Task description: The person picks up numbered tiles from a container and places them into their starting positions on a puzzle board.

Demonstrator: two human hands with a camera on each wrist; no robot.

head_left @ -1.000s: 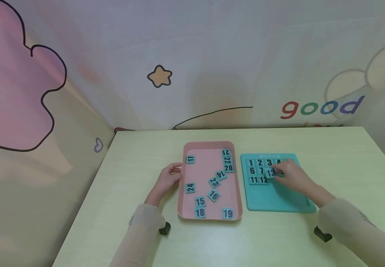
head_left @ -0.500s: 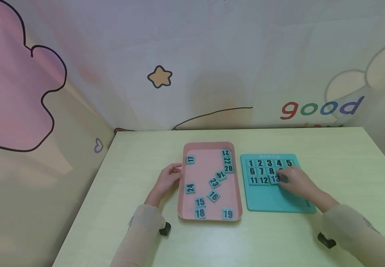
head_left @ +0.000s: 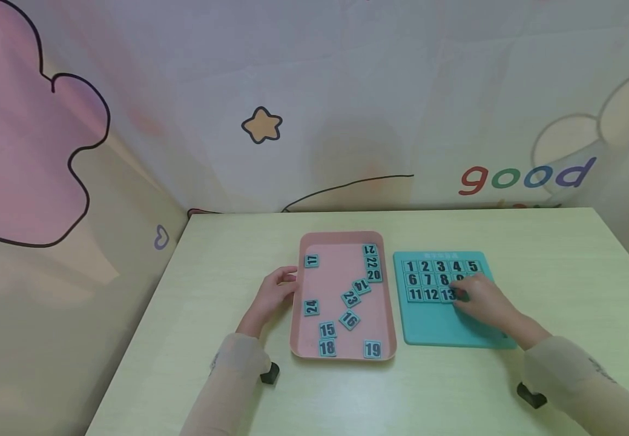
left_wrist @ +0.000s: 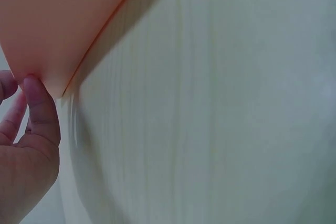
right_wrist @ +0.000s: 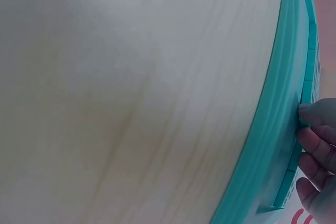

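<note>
At the pink tray [head_left: 337, 266], my left hand [head_left: 272, 298] holds the left rim. The left wrist view shows its thumb against the tray's outer wall [left_wrist: 68, 19] and the fingers close by at the edge. My right hand [head_left: 487, 304] is over the teal number board [head_left: 434, 327], its thumb and fingertips pinching the number tile 13 [head_left: 447, 295]. That tile lies level in the third row, right of tile 12 [head_left: 431, 294]. In the right wrist view the fingertips meet the side of the tile row on the board [right_wrist: 262, 114]. The hand covers part of the second row.
Several loose number tiles lie in the tray, among them 14 [head_left: 361, 286], 15 [head_left: 327, 330] and 19 [head_left: 372, 349]. Rows of tiles from 1 [head_left: 410, 266] onward fill the board's upper part. Both stand on a light wooden table [head_left: 238, 242] before a printed wall cloth.
My right hand has brought tile 13 down and slightly right into the third row, where it now lies level beside 12. The left hand stays at the tray's rim.
</note>
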